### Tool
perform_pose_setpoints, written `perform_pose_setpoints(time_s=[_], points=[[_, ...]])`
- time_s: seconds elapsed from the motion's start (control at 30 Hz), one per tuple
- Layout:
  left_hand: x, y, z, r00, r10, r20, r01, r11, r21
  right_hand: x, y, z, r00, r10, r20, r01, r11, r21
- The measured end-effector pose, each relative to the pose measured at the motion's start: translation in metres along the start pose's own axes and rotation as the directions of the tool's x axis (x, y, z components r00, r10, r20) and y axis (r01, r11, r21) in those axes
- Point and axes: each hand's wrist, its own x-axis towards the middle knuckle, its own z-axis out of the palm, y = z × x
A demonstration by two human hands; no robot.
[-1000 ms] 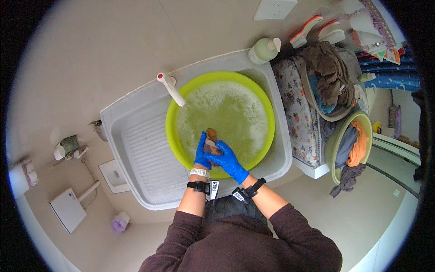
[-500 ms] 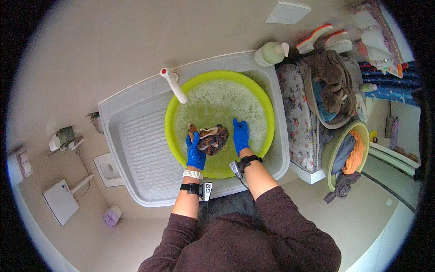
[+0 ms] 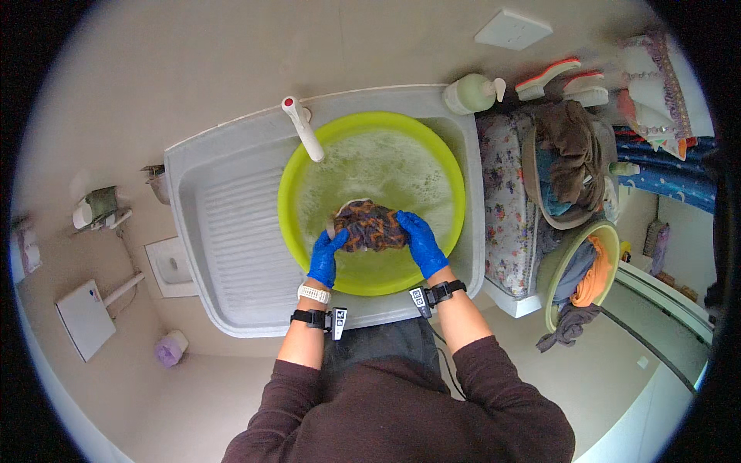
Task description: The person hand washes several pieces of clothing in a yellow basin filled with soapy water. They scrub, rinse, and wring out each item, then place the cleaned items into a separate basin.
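Note:
A dark cloth with an orange-brown pattern (image 3: 369, 225) is bunched between my two hands, over the soapy water of a lime-green basin (image 3: 287, 202). My left hand (image 3: 324, 256), in a blue rubber glove, grips its left end. At the cloth's right end, my right hand (image 3: 421, 241) in a matching glove has its fingers closed on it. Parts of the fingers are hidden by the cloth. Suds and cloudy water (image 3: 394, 170) fill the basin around it.
The basin stands in a grey sink (image 3: 231, 224) with a ribbed washboard on its left. A white faucet (image 3: 302, 131) reaches over the basin's rim. To the right are a green pump bottle (image 3: 471, 94), brushes (image 3: 546, 79), a flower-patterned cover (image 3: 508, 208) and a laundry basket (image 3: 549, 309).
My right hand has moved from beside the cloth onto its right end. The cloth is now spread wider between both hands. The whole view has shifted slightly.

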Motion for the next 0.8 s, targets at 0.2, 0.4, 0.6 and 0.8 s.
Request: perform_pose_setpoints(time_s=[0.2,0.4,0.6,0.8], points=[[-0.007,0.038,0.015,0.990,0.080,-0.119,-0.061,0.987,0.150,-0.005,-0.009,-0.022,0.986,0.131,0.106,-0.095,0.953,-0.286],[-0.020,0.053,0.024,0.994,-0.040,0.106,0.043,0.998,-0.033,0.011,0.017,-0.050,0.976,-0.200,-0.088,0.207,0.974,0.088],[-0.003,0.042,-0.010,0.994,0.045,-0.101,-0.027,0.986,0.165,0.014,-0.014,-0.060,0.943,-0.206,-0.260,0.164,0.971,-0.174],[0.047,-0.052,-0.010,0.868,0.487,0.099,-0.362,0.484,0.797,0.040,0.043,-0.029,0.921,-0.331,0.206,0.255,0.112,-0.960]])
